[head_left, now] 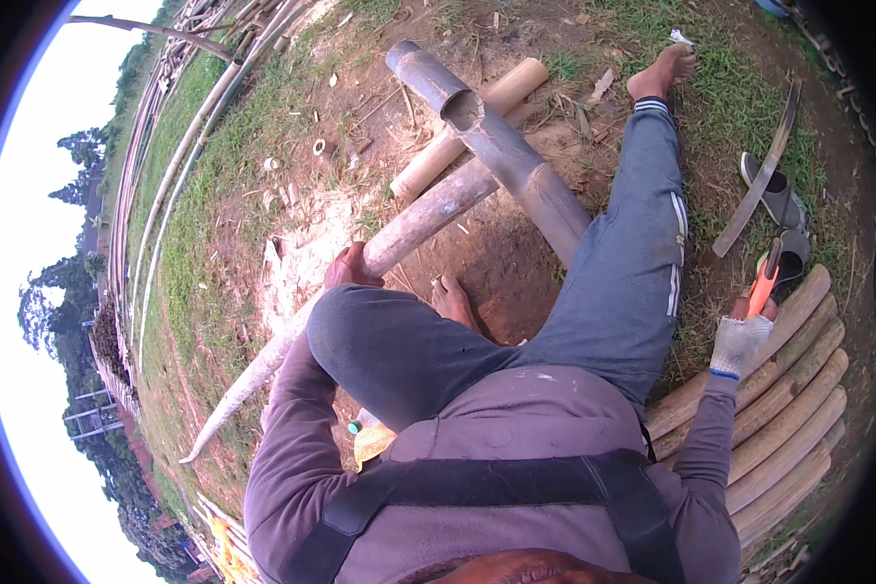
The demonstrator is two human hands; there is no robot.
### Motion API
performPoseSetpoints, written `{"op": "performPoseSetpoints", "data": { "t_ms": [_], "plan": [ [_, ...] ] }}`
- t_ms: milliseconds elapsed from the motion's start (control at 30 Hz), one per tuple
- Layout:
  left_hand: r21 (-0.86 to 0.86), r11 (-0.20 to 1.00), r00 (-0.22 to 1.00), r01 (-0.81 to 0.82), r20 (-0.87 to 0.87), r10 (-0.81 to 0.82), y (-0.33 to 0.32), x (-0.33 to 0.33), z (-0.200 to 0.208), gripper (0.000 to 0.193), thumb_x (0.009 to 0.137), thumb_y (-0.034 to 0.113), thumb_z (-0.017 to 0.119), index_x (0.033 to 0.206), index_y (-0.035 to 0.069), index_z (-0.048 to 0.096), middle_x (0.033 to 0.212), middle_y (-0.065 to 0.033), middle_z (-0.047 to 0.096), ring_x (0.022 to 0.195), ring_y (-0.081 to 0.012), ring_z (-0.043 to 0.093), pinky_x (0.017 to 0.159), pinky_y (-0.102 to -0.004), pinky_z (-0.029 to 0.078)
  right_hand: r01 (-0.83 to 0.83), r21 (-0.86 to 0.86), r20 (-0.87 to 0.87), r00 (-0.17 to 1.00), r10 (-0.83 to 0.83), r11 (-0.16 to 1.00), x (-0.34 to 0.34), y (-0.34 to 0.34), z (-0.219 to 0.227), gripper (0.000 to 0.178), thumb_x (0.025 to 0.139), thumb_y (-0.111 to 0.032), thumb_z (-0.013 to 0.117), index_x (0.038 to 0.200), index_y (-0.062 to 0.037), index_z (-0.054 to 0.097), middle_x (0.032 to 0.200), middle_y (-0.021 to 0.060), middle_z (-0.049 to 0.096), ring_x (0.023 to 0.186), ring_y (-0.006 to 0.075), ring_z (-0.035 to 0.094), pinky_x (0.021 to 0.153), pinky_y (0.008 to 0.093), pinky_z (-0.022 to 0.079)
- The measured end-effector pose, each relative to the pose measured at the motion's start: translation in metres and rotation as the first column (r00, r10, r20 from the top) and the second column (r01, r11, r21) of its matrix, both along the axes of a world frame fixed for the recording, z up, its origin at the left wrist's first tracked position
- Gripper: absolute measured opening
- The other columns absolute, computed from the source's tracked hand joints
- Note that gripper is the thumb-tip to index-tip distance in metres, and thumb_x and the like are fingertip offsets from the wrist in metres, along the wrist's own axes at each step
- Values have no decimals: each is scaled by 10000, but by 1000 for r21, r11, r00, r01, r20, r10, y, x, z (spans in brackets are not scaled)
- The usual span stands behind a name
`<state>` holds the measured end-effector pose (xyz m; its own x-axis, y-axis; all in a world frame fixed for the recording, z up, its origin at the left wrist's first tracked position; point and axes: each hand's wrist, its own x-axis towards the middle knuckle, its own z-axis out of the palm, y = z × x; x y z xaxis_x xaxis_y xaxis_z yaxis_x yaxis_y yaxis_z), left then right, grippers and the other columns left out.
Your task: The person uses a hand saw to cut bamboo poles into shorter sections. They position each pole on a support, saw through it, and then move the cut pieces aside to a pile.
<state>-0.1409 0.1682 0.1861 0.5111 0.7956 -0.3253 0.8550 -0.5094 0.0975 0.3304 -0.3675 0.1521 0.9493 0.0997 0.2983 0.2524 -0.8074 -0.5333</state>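
My left hand is wrapped round a long, pale bamboo pole, just beyond my bent left knee. The pole slants from the centre down to the lower left, and its far end meets a thick, dark bamboo piece. That dark piece has a cut opening in its upper side and lies across a shorter tan bamboo length. Out to the right, my gloved right hand is closed on an orange-handled tool that points upward. Its working end is too small to make out.
Beside my right arm lie several split bamboo pieces. Dark shoes and a long, flat strip rest on the grass. Pale shavings litter the ground at left. Long poles run along the far left.
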Motion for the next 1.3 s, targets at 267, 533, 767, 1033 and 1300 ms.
{"op": "performPoseSetpoints", "data": {
  "t_ms": [267,533,767,1033,1300],
  "plan": [
    [124,967,974,221,25,-226,56,203,76,944,643,438,906,1427,44,560,1232,-229,723,1116,-411,721,975,-484,574,83,-365,46,996,-71,927,-65,-15,-33,562,1022,-313,712,1444,19,547,1362,246,640,1280,401,610,1052,518,502],
    [69,935,937,348,-43,-346,93,436,57,996,668,530,879,1463,13,577,1279,-246,739,1203,-406,712,1035,-456,560,-578,-120,-80,816,572,807,-61,128,35,546,904,-368,787,1358,-99,644,1480,136,550,1428,376,479,1194,623,338],
    [206,855,825,477,231,-516,120,627,13,868,800,553,842,1469,68,576,1343,-208,721,1236,-412,695,1077,-487,547,-574,-58,-140,815,563,817,-38,125,37,504,879,-324,813,1290,-74,663,1396,138,574,1301,409,500,1145,604,372],
    [332,772,639,542,433,-635,185,503,26,781,871,527,827,1489,105,604,1347,-206,727,1248,-375,699,1077,-465,544,-435,187,-84,886,455,881,-18,118,24,433,977,-298,743,1283,-6,653,1356,168,597,1205,354,569,1050,515,474],
    [163,935,942,315,66,-328,115,171,49,692,897,397,818,1497,181,549,1405,-206,666,1256,-425,666,1070,-520,529,-101,-473,-175,984,19,875,157,104,-111,588,919,-352,805,1280,85,654,1204,302,712,1143,456,685,982,529,540]
  ]
}}
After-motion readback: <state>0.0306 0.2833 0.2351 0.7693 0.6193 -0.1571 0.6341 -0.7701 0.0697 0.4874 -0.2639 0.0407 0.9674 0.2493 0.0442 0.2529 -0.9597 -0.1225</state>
